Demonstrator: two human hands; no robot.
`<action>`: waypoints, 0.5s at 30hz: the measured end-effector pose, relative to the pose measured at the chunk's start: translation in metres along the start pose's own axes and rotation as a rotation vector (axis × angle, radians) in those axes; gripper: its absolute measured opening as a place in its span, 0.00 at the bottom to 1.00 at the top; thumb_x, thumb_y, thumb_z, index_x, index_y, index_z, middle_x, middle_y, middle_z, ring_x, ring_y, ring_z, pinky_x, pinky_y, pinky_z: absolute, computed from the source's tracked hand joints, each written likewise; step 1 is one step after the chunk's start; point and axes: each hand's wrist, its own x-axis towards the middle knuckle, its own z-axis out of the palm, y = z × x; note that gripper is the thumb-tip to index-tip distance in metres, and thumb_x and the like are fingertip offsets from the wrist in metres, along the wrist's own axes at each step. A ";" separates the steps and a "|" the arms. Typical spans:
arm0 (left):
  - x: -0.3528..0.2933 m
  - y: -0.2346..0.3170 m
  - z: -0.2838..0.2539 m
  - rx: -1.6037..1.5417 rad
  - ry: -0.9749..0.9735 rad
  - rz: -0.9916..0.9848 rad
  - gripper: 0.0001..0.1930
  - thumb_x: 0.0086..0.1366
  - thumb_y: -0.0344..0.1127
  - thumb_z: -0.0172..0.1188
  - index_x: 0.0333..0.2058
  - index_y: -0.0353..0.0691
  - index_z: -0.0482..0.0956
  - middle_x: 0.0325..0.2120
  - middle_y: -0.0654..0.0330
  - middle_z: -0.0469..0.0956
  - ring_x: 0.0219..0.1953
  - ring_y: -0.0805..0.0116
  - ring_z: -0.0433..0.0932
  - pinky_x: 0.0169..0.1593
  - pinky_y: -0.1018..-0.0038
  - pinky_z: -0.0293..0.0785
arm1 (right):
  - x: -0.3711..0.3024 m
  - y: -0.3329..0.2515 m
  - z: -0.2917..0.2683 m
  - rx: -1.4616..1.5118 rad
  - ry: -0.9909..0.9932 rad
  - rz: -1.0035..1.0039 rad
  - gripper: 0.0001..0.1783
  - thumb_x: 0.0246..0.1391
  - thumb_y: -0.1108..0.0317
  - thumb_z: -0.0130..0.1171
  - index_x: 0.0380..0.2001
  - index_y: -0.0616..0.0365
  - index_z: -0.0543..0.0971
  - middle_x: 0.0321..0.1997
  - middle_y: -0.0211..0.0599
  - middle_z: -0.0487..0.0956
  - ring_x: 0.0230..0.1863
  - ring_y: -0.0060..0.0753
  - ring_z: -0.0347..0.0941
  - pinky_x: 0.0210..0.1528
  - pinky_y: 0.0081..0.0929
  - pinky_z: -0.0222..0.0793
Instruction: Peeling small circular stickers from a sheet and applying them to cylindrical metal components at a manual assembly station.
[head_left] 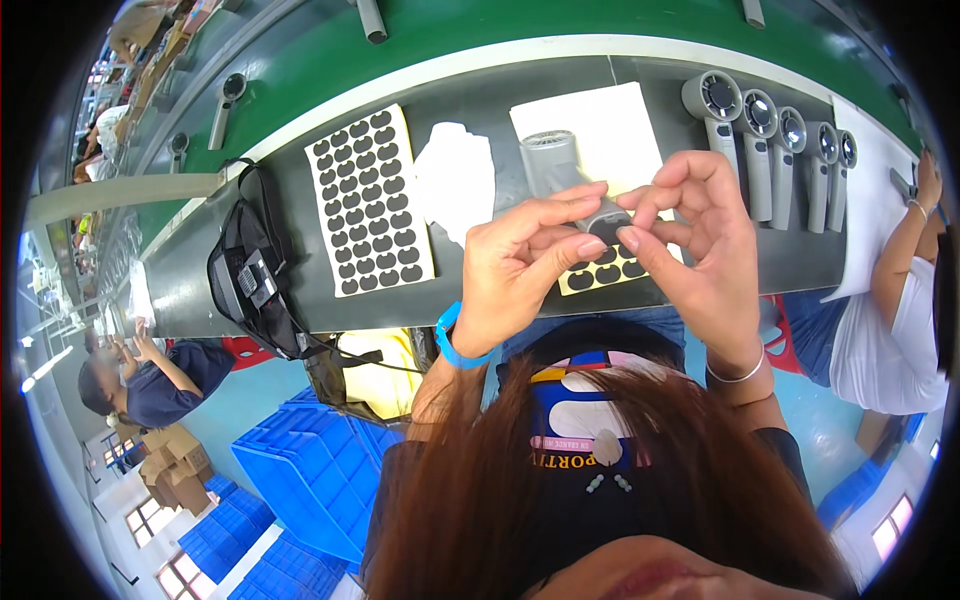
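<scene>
Handheld fan body [562, 165], grey and cylindrical, was up off the tabletop [480, 100], pinched at its lower end by my left hand [520, 265], whose fingers were closed around it so the round head pointed away from me. My right hand [700, 235] met it from the other side, thumb and forefinger curled onto a small dark pad [608, 228] at the fan's end, apparently to press it flat against that end. Directly beneath both hands lay a yellowish sheet of dark pads [600, 272], mostly hidden by them and close enough to pick from. Further to the left of my left hand sat a fuller white sheet of pads [372, 200] and a crumpled white cloth [455, 175]. Beyond my right hand a row of grey fans [775, 145] lay side by side, heads all facing the same way.
</scene>
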 end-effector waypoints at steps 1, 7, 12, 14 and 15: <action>0.000 0.000 0.002 -0.010 0.014 -0.001 0.14 0.59 0.17 0.59 0.45 0.27 0.75 0.51 0.44 0.73 0.42 0.67 0.80 0.46 0.75 0.79 | 0.000 0.000 0.000 -0.001 0.002 0.000 0.23 0.47 0.85 0.59 0.44 0.59 0.64 0.35 0.32 0.73 0.44 0.25 0.74 0.44 0.19 0.72; -0.001 0.003 0.014 -0.063 0.093 -0.010 0.14 0.59 0.17 0.60 0.44 0.26 0.75 0.48 0.46 0.75 0.42 0.68 0.80 0.45 0.76 0.79 | -0.002 -0.003 -0.001 -0.080 0.021 0.010 0.22 0.48 0.84 0.58 0.45 0.60 0.64 0.35 0.32 0.73 0.43 0.24 0.74 0.45 0.20 0.71; -0.002 -0.002 0.016 -0.076 0.114 -0.021 0.13 0.58 0.17 0.60 0.44 0.26 0.75 0.47 0.47 0.75 0.41 0.69 0.80 0.45 0.78 0.80 | -0.006 0.001 -0.003 -0.350 0.063 -0.135 0.21 0.50 0.80 0.58 0.46 0.59 0.64 0.29 0.30 0.75 0.36 0.21 0.72 0.42 0.20 0.63; -0.001 -0.003 0.018 -0.076 0.110 -0.023 0.13 0.58 0.16 0.60 0.43 0.26 0.75 0.47 0.47 0.75 0.41 0.70 0.80 0.44 0.78 0.80 | -0.007 0.001 -0.002 -0.379 0.086 -0.157 0.21 0.49 0.80 0.58 0.46 0.59 0.64 0.28 0.29 0.76 0.35 0.20 0.71 0.41 0.20 0.61; -0.002 -0.003 0.018 -0.077 0.108 -0.014 0.13 0.58 0.16 0.60 0.43 0.26 0.75 0.47 0.47 0.75 0.41 0.70 0.80 0.44 0.78 0.80 | -0.007 0.001 -0.002 -0.405 0.104 -0.180 0.22 0.49 0.79 0.58 0.46 0.59 0.64 0.27 0.28 0.76 0.34 0.19 0.71 0.40 0.20 0.60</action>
